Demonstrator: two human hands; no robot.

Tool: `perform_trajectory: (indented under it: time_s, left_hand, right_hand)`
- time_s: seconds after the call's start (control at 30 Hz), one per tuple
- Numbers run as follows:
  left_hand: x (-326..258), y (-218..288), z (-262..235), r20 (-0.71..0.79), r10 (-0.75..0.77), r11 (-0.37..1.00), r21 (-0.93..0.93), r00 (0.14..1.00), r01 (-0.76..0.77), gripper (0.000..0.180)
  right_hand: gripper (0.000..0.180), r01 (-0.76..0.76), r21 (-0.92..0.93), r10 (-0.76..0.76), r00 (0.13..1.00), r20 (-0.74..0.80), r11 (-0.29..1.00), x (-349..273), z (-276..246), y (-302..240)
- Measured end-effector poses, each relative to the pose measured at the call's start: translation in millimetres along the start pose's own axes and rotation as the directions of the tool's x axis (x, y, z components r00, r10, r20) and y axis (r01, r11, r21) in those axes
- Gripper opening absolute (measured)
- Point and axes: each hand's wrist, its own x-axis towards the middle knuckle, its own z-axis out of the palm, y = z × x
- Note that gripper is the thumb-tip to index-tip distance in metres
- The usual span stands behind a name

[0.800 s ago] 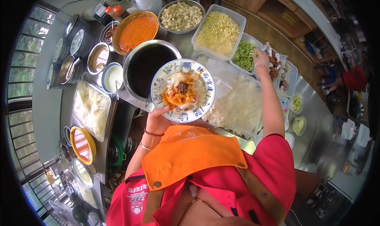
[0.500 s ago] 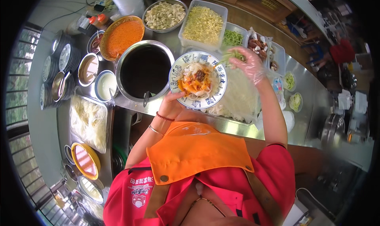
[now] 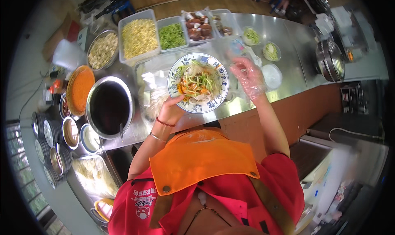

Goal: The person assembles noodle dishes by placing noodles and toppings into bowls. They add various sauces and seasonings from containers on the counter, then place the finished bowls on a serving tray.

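Observation:
My left hand (image 3: 169, 110) grips the near left edge of a round white plate (image 3: 175, 79) with blue markings on its rim, thumb on top. Noodles (image 3: 203, 98) with orange-red sauce lie on the plate. Thin pale-green shreds (image 3: 196, 80), like cucumber, are scattered over them. Just right of the plate hovers my right hand (image 3: 250, 78) in a clear plastic glove. Its fingers are loosely bent and apart, and I see nothing held in them. Beyond the plate stands a clear tub of green shreds (image 3: 172, 36).
A large metal bowl of dark liquid (image 3: 110, 106) stands left, beside a bowl of orange sauce (image 3: 79, 91). Tubs of yellowish pieces (image 3: 140, 35) and brown items (image 3: 198, 27) line the back. Small bowls of shreds (image 3: 270, 52) sit right; stacked plates (image 3: 38, 123) far left.
My right hand has let go of the green shreds, which now top the noodles. The view has swung right, and both hands and the plate have come with it.

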Motion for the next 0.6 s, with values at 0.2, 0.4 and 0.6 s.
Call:
perform_trajectory:
  time_s: [0.2, 0.4, 0.6]
  left_hand:
    - [87.4, -82.6, 60.1, 0.082, -0.189, 0.976, 0.129, 0.979, 0.178, 0.062]
    - [206.3, -188.1, 135.6, 0.161, -0.375, 0.921, 0.18, 0.913, 0.347, 0.054]
    - [257.8, -234.0, 151.0, 0.042, -0.369, 0.842, 0.438, 0.928, 0.315, 0.067]
  right_hand:
    - [0.056, -0.56, 0.76, 0.535, 0.774, 0.339, 0.329, -54.0, -67.4, 114.0]
    - [0.053, -0.287, 0.957, 0.668, 0.721, 0.183, 0.048, -78.4, -168.8, 189.4]
    - [0.054, -0.092, 0.974, 0.671, 0.738, -0.072, 0.206, -67.1, -240.6, 318.9]
